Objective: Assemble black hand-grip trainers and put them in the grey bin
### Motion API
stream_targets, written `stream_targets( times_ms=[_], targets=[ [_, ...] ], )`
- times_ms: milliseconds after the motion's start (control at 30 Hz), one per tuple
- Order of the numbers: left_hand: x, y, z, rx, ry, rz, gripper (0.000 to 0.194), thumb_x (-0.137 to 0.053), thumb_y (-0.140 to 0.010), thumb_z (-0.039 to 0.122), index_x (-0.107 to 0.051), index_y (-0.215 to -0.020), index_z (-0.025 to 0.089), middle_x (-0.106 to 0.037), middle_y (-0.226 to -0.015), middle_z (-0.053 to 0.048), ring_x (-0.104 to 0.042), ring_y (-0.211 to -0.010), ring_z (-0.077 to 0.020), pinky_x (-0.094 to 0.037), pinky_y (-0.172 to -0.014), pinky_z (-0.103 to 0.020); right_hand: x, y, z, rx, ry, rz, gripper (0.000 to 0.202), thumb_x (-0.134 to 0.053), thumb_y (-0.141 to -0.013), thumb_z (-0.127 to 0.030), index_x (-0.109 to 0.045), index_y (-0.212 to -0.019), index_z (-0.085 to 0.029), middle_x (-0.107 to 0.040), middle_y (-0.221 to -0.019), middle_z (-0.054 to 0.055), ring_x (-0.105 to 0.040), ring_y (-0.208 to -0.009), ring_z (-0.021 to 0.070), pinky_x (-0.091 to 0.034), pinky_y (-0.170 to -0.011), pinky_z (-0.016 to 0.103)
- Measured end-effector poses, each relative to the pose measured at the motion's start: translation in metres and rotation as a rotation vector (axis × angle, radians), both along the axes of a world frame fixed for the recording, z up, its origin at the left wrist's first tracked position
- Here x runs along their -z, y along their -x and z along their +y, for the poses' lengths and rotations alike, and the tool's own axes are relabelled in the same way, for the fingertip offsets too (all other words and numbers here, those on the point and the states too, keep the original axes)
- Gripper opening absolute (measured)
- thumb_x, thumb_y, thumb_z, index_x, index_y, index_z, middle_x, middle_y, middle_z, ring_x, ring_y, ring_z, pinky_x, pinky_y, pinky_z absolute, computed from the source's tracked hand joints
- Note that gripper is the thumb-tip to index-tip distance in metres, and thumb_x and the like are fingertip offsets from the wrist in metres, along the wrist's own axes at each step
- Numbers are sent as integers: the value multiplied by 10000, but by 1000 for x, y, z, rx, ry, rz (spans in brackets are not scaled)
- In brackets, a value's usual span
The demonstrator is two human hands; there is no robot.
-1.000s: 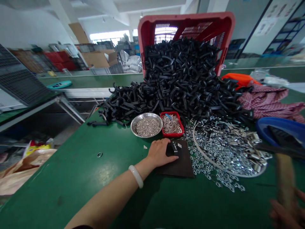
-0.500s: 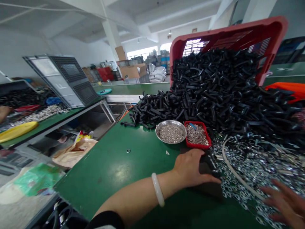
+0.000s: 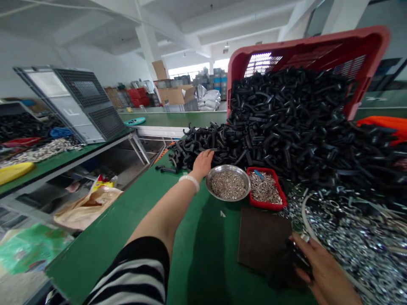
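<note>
My left hand (image 3: 202, 165) is stretched out to the near edge of a heap of black curved plastic pieces (image 3: 270, 127), its fingers extended over them. Beside it stands a metal bowl (image 3: 209, 186) of small rings. At the lower right my right hand (image 3: 327, 267) is closed around a black plastic piece (image 3: 299, 256), blurred and partly covered by the fingers. This piece is above the edge of a dark square mat (image 3: 260, 237). A red tray (image 3: 281, 197) of small metal pins, with a blue item on top, sits behind the mat.
A large red crate (image 3: 232, 67) lies tipped behind the black heap. Loose metal rings and fittings (image 3: 356, 237) spread at the right, with a pale curved strip (image 3: 308, 216) along them. The green table's edge (image 3: 92, 212) runs at the left; a grey crate (image 3: 74, 106) stands on another table.
My left hand has moved from over the mat forward and left to the black heap. My right hand has come left from the metal rings and now grips a black piece.
</note>
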State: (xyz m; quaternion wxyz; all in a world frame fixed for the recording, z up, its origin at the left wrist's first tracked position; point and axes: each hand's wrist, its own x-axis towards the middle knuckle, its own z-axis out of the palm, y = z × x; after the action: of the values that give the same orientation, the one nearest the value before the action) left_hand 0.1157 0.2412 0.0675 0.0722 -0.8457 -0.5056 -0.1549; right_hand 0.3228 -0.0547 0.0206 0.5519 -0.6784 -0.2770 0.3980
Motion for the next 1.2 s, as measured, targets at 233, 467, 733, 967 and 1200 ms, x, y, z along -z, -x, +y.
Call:
stream_targets(
  times_ms=[233,467,733,967,1200],
  targets=[
    [-1,-11,46,6,86,92,253,-519,-789,149,-554,-1037,185,-613,-954,-119,-542,-978,-259,-409,-802,-372,2,-6,-12,23,221,171,516,-672,-544,-588,-563,-941,-276,-562,-1167,27,-487,-1096,246,-498,-658,257],
    [-17,1,27,117,21,-66,218,-595,-728,222,-529,-922,148,-518,-1125,-131,-456,-1079,-255,-358,-897,-367,0,-8,-17,20,200,156,510,-643,-578,-607,-560,-946,-264,-564,-1162,43,-507,-1068,242,-497,-684,286],
    [-24,-16,-63,190,651,-1105,284,-594,-727,377,-404,-854,208,-440,-542,84,-405,-386,-56,-336,-415,-176,-25,4,5,-76,-10,-9,394,-599,-676,-570,-568,-860,-222,-618,-860,24,-576,-781,185,-472,-519,227],
    [-4,-69,-175,193,1478,-1540,510,-388,-787,610,-549,-889,137,-524,-568,2,-474,-449,-83,-374,-445,-194,-55,23,40,-195,-332,-504,273,-503,-807,-473,-527,-851,-205,-560,-667,2,-534,-557,149,-440,-503,261],
    [-4,-85,-199,227,957,-1455,380,-503,-788,502,-550,-925,151,-620,-826,-45,-579,-793,-166,-452,-727,-273,-45,20,36,-113,-406,-701,210,-508,-825,-405,-517,-833,-195,-593,-708,19,-556,-632,160,-424,-603,268]
  ],
)
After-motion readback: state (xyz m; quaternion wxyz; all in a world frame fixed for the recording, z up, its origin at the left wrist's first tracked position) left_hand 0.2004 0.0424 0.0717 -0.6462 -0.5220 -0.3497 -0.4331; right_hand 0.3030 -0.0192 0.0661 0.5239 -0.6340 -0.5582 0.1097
